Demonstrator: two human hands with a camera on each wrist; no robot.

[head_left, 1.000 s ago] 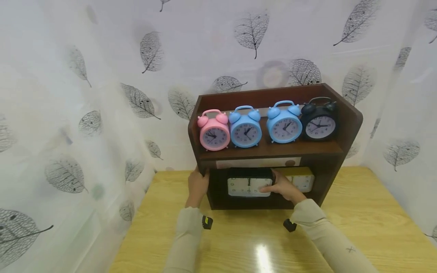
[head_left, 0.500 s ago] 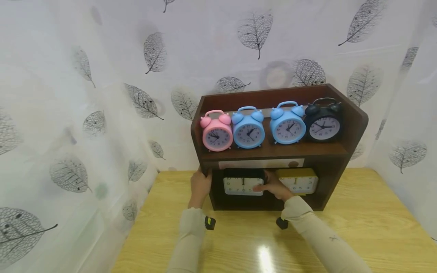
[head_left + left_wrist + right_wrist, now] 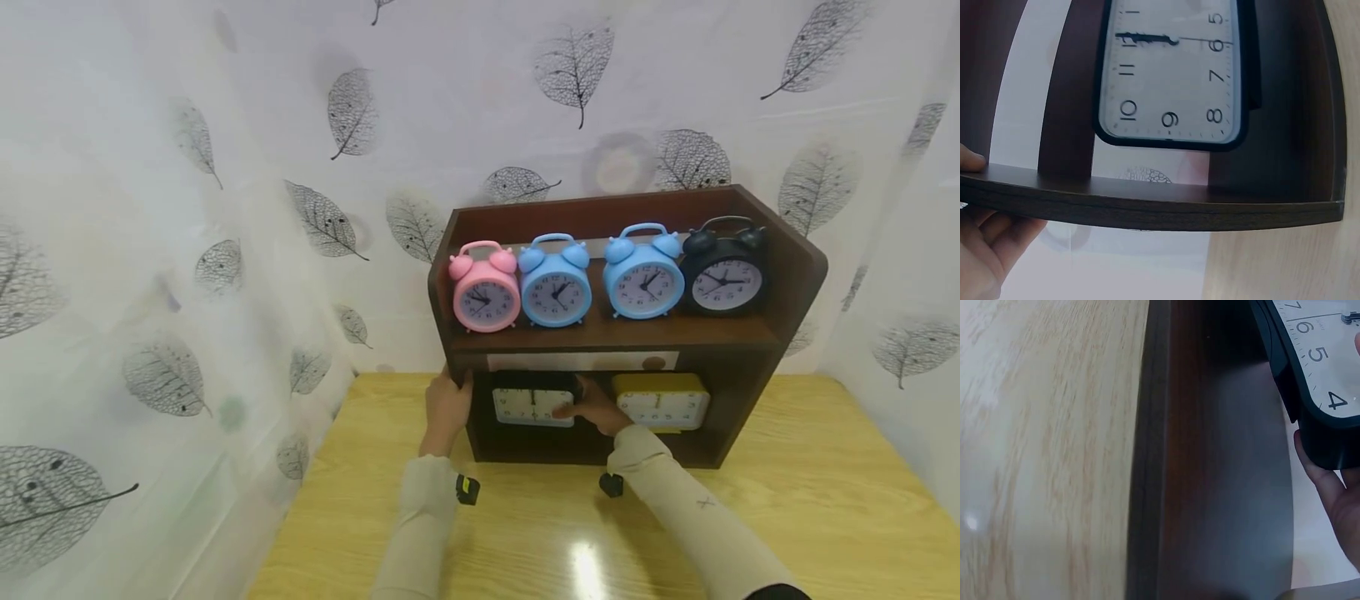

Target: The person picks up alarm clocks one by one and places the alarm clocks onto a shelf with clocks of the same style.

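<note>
A dark brown two-tier shelf stands on the table. My left hand grips its left side panel, thumb inside and fingers outside in the left wrist view. On the lower tier, my right hand holds the right end of a black rectangular clock, thumb over its white face. In the right wrist view, a finger of that hand reaches around the clock's black casing. A yellow rectangular clock sits to the right of it, apart from the hand.
Along the upper tier stand a pink twin-bell alarm clock, two light blue ones and a black one. The wooden table extends around the shelf. Leaf-patterned sheeting hangs behind and at the sides.
My right hand and the black rectangular clock have moved left along the lower tier, widening the gap to the yellow clock. The left hand keeps its grip. The head view has shifted slightly.
</note>
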